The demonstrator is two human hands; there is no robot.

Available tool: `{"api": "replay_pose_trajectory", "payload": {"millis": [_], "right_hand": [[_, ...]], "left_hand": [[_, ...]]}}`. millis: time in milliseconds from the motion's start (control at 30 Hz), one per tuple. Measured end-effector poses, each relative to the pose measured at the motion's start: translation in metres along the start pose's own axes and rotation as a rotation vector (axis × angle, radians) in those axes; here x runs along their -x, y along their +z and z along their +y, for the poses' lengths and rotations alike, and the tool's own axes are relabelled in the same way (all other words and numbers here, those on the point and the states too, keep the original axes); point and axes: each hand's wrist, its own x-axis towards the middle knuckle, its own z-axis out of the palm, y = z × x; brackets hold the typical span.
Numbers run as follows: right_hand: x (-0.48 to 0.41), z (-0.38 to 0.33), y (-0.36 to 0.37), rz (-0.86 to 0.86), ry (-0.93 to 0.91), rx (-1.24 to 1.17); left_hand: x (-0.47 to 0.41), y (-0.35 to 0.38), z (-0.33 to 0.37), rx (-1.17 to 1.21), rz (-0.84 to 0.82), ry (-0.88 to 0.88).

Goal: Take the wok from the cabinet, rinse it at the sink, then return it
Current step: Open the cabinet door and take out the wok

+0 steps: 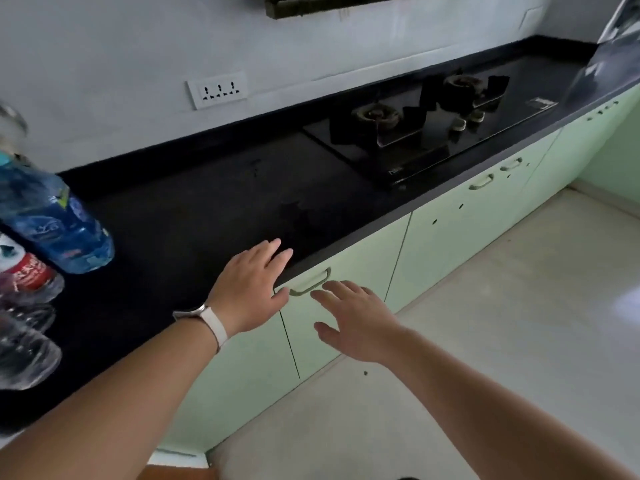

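Pale green cabinet doors point(349, 271) run under a black countertop point(194, 220), all closed. No wok and no sink are in view. My left hand point(247, 289), with a white wristband, hovers over the counter's front edge with fingers spread and empty. My right hand point(356, 323) is open too, fingers apart, just below and right of the nearest door's curved handle point(310, 282), not touching it.
A black glass two-burner gas hob point(429, 123) is set into the counter at the right. A blue water bottle point(55, 216) and other plastic bottles point(27, 306) stand at the left edge. A wall socket point(218, 90) sits above. Pale floor tiles point(485, 323) stretch right.
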Motion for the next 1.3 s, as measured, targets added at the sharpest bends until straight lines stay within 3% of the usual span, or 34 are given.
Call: {"api": "replay_pose_trajectory", "payload": {"millis": [233,533,1300], "right_hand": [[-0.057,0.036,0.064,0.208,-0.122,0.107],[-0.092,0.040,0.114,0.398,-0.211,0.123],[-0.020,0.065,0.113,0.458,-0.218,-0.009]], "left_hand": [[-0.018,0.054,-0.015,-0.158,0.124,0.061],[-0.019,0.066,-0.015,-0.339,0.269,0.082],[-0.017,0.064,-0.015,-0.284,0.280,0.072]]}}
